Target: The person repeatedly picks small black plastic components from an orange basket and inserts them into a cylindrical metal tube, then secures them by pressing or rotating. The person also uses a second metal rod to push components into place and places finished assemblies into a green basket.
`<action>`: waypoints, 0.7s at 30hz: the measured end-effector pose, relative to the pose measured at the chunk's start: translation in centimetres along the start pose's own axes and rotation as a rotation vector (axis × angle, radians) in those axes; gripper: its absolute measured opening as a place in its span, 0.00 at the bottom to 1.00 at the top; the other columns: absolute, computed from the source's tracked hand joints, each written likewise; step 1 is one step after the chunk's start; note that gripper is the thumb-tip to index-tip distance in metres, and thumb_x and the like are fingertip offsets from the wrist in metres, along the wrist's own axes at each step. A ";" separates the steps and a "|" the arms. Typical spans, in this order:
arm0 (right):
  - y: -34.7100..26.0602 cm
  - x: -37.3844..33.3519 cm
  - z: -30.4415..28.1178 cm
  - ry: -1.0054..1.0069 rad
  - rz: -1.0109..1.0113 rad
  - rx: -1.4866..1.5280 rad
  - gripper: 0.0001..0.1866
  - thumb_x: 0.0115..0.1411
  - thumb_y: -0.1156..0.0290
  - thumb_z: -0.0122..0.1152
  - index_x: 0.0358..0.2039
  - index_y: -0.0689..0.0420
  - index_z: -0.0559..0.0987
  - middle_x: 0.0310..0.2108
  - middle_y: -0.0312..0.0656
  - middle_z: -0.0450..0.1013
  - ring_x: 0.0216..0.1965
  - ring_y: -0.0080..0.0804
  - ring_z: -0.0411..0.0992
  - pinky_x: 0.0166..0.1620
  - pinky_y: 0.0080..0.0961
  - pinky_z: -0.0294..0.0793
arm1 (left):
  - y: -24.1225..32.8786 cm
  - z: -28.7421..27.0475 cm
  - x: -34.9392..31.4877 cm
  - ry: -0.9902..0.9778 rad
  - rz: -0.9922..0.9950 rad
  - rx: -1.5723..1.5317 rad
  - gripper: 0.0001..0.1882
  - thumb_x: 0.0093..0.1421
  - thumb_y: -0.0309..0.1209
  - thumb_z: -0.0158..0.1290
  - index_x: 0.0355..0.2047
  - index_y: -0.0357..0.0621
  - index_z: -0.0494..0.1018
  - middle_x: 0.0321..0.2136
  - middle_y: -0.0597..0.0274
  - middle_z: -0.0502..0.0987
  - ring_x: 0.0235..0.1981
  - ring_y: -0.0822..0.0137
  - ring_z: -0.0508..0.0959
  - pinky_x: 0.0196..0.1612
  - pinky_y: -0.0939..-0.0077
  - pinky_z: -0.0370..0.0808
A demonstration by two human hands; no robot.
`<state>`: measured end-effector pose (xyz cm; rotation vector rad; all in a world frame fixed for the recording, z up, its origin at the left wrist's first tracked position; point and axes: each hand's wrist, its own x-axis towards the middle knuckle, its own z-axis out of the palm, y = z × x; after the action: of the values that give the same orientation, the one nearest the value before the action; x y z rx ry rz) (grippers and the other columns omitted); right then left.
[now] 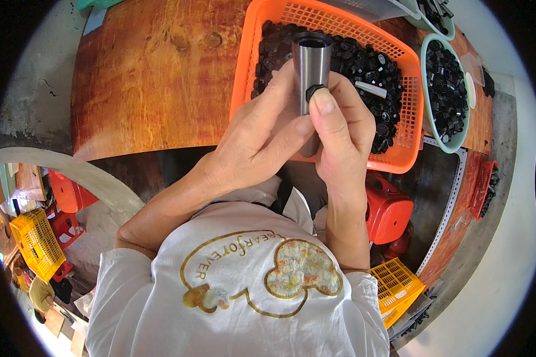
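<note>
A basket (399, 143) of caps (363, 62) sits on the table (155, 77), bowl (426, 83) to its right.

I see a wooden table (155, 71) with a glossy reddish-brown top and strong grain, its near edge curving across the view. Directly on it sits an orange plastic basket (247, 65) filled with small black parts (363, 65), and one pale short tube (370, 89) lies among them. Just right of that basket stands a pale green round bowl (426, 89) also full of black parts, and beyond the basket's far right corner I make out a second bowl (423, 24) of the same kind, only partly in view.
</note>
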<state>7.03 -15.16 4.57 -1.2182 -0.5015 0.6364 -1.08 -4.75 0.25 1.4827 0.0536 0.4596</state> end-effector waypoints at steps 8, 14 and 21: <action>0.4 -0.3 -0.5 -0.020 -0.155 -0.300 0.14 0.63 0.69 0.58 0.43 0.66 0.73 0.28 0.34 0.69 0.28 0.18 0.64 0.33 0.15 0.66 | -0.2 -1.0 0.3 0.083 0.221 0.326 0.28 0.65 0.40 0.44 0.57 0.29 0.62 0.44 0.50 0.68 0.50 0.55 0.64 0.55 0.60 0.61; 1.7 -0.6 -0.6 -0.075 -0.210 -0.327 0.13 0.61 0.70 0.58 0.42 0.66 0.73 0.26 0.40 0.72 0.25 0.23 0.70 0.28 0.20 0.69 | 0.6 -0.7 -0.1 -0.044 0.015 -0.167 0.35 0.63 0.46 0.49 0.61 0.30 0.56 0.53 0.48 0.64 0.56 0.58 0.64 0.58 0.63 0.62; 1.6 -0.5 -0.5 -0.129 -0.223 -0.356 0.13 0.59 0.71 0.60 0.41 0.67 0.75 0.26 0.44 0.74 0.25 0.31 0.73 0.29 0.24 0.71 | 0.9 -1.0 0.1 -0.108 -0.078 -0.362 0.32 0.63 0.42 0.53 0.60 0.36 0.56 0.49 0.56 0.69 0.47 0.68 0.71 0.51 0.70 0.68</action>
<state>6.71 -15.49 2.86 -1.4347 -0.8735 0.4471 -1.52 -3.81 1.02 1.1427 -0.0545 0.3062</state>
